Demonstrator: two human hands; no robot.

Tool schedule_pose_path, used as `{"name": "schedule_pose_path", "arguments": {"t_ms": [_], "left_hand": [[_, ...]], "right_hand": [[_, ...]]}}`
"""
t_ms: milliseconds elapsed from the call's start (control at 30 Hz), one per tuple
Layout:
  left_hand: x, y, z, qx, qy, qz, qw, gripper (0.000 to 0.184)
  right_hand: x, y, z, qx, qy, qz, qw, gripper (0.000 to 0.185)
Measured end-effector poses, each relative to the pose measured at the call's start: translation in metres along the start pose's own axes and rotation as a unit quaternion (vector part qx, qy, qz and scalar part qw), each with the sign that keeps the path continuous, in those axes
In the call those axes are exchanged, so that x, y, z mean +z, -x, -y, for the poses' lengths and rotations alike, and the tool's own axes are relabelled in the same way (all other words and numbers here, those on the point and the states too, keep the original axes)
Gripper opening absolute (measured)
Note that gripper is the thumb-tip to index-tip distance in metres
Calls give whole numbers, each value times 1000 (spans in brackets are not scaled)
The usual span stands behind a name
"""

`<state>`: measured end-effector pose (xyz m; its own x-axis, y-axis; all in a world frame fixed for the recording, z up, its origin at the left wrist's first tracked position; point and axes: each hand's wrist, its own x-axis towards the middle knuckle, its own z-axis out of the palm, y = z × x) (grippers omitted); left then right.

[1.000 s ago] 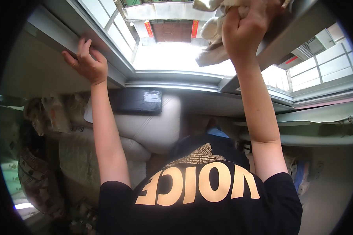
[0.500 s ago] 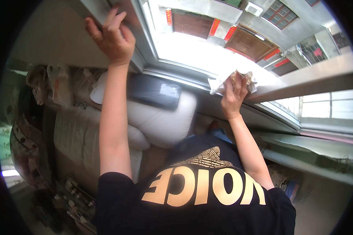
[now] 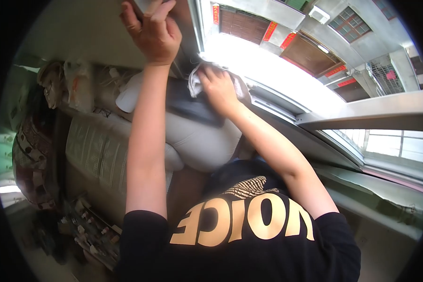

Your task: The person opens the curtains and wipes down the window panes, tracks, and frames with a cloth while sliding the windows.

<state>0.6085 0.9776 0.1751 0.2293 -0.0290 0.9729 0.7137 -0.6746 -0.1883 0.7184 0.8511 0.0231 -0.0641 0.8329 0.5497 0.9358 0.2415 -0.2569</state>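
My left hand rests against the window's side frame at the upper left, its fingers spread and no object in it. Lower and to the right, my right hand presses a crumpled whitish cloth onto the lower left corner of the window frame, by the sill. The hand is slightly blurred and partly covers the cloth. Just below it lies a dark flat package on a light grey padded seat.
A vertical window bar crosses at the right, with the sill track running towards it. Plastic bags stand at the left. A beige sofa and a cluttered rack are lower left.
My right hand has come down from the bar at the upper right and moved left along the sill with the cloth. My left hand stays on the side frame; the view has turned.
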Motion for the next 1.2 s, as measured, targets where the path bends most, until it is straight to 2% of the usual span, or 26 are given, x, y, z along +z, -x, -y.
{"name": "schedule_pose_path", "arguments": {"t_ms": [67, 200, 233, 267, 300, 333, 367, 400, 433, 467, 533, 600, 667, 700, 733, 767, 800, 833, 867, 900, 933, 967, 1033, 1100, 1133, 1200], "left_hand": [[2, 0, 2, 32, 2, -14, 999, 29], [3, 0, 7, 31, 11, -12, 999, 30], [15, 3, 1, -116, 197, -96, 969, 31], [27, 5, -6, -216, 388, -234, 865, 31], [13, 6, 7, -110, 202, -125, 965, 32], [5, 6, 16, 1, 2, -8, 1000, 33], [16, 10, 13, -99, 160, -81, 979, 34], [27, 14, 11, -169, 320, -184, 914, 34], [17, 14, 20, -93, 165, -92, 978, 35], [9, 14, 28, -16, 1, 5, 1000, 35], [10, 18, 41, 13, -19, 17, 1000, 28], [18, 22, 50, 5, -29, -6, 1000, 39], [12, 28, 58, 2, -33, 15, 999, 42], [8, 20, 50, -4, -36, 45, 998, 45], [4, 15, 36, -2, -33, 39, 999, 45], [-5, 12, 22, -43, 20, 41, 998, 47], [-18, 8, 6, -83, 72, 45, 993, 50], [-18, 30, 23, -148, 123, 49, 980, 53], [-33, 42, 4, -171, 154, 59, 971, 52], [-49, 58, -20, -198, 179, 112, 957, 50], [-59, 83, -43, -241, 258, 151, 923, 48], [-74, 106, -69, -343, 375, 243, 826, 44], [-86, 166, -110, -533, 482, 356, 598, 44], [-106, 165, -134, -675, 485, 465, 306, 47], [-117, 160, -147, -680, 483, 457, 308, 47], [-132, 150, -170, -711, 564, 377, 183, 51]], "right_hand": [[6, 8, -11, -79, 55, -11, 995, 41], [-18, 30, -27, -37, 53, 13, 998, 43], [-26, 36, -31, -11, 37, 40, 998, 44], [-35, 44, -34, 15, 21, 68, 997, 45], [-39, 53, -40, 12, 29, 50, 998, 45], [-45, 59, -43, 9, 38, 31, 999, 46], [-51, 65, -45, 21, 18, 23, 999, 46], [-57, 68, -45, 16, 19, 17, 1000, 46], [-62, 71, -46, 62, -24, 17, 998, 46], [-67, 75, -46, 108, -67, 18, 992, 46], [-88, 81, -44, 114, -110, -28, 987, 50], [-113, 89, -38, 145, -218, -65, 963, 53], [-117, 112, -39, 225, -407, -117, 878, 42], [-129, 121, -42, 296, -548, -102, 776, 40], [-140, 133, -46, 356, -671, -82, 645, 38], [-141, 143, -49, 332, -737, -133, 574, 39], [-136, 160, -57, 358, -764, -130, 521, 39], [-108, 141, -49, 377, -799, -138, 448, 36], [-101, 143, -49, 389, -833, -145, 365, 35], [-97, 147, -48, 369, -855, -134, 340, 38], [-94, 151, -48, 370, -855, -135, 337, 38], [-88, 154, -51, 361, -867, -127, 319, 37], [-79, 153, -54, 356, -884, -109, 283, 37], [-82, 145, -49, 365, -883, -101, 277, 36], [-86, 141, -46, 371, -882, -102, 273, 36], [-96, 137, -42, 378, -879, -66, 284, 35]]}}
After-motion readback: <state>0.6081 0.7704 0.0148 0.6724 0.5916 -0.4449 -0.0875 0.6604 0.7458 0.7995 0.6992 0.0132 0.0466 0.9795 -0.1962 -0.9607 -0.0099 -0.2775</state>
